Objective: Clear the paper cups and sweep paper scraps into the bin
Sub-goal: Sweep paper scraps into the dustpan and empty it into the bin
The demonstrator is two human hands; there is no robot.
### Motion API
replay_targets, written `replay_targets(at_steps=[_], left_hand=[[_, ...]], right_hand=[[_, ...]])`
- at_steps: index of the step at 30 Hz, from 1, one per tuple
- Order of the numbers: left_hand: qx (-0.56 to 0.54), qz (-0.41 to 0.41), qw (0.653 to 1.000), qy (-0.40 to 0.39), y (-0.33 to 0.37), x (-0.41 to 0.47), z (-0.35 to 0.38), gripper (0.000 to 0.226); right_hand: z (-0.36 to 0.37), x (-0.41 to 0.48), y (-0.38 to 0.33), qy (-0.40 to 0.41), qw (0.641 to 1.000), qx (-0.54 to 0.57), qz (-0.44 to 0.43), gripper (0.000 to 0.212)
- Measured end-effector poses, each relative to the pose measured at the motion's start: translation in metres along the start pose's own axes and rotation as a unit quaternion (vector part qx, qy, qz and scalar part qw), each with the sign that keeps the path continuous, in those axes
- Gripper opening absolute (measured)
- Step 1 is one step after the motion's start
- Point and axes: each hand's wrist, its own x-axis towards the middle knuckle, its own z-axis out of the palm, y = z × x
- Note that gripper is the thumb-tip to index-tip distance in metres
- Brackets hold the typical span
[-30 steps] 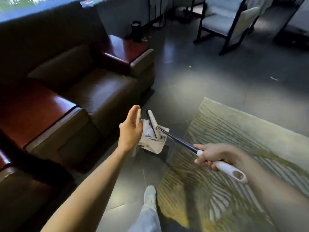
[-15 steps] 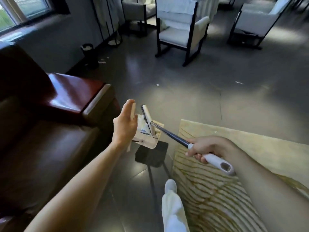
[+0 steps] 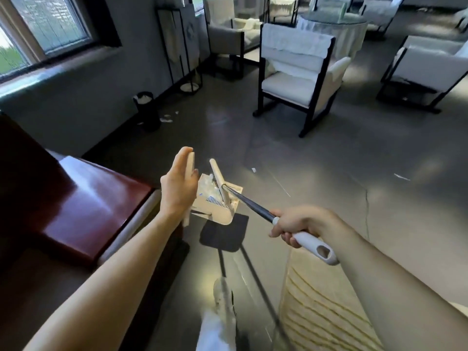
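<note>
Now left hand (image 3: 178, 191) flat along dustpan (image 3: 220, 212) handle, grip unclear; right hand (image 3: 301, 222) grip closed round broom (image 3: 253, 205), pinning scraps (image 3: 208, 186), likely for carry to bin (image 3: 146, 110), upper left.

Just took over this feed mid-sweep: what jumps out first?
The left hand holds a dustpan of paper scraps above the floor, centre frame, with the broom in the right hand resting in it. Farther left, by the wall, stands the black bin, loose scraps scattered beside it.
</note>
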Motion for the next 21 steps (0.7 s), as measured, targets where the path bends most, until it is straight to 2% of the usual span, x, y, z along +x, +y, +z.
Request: replay_targets(at_steps=[7, 13, 21], left_hand=[[0.003, 0.002, 0.999, 0.047, -0.059, 0.215, 0.018, 0.048], [0.019, 0.006, 0.997, 0.077, -0.078, 0.381, 0.024, 0.052], [0.034, -0.019, 0.988, 0.148, -0.137, 0.588, 0.049, 0.049]], right_hand=[[-0.077, 0.147, -0.171, -0.019, 0.999, -0.012, -0.035, 0.071], [-0.135, 0.244, -0.302, -0.045, 0.997, -0.009, -0.066, 0.075], [-0.206, 0.402, -0.459, -0.071, 0.991, -0.058, -0.095, 0.07]])
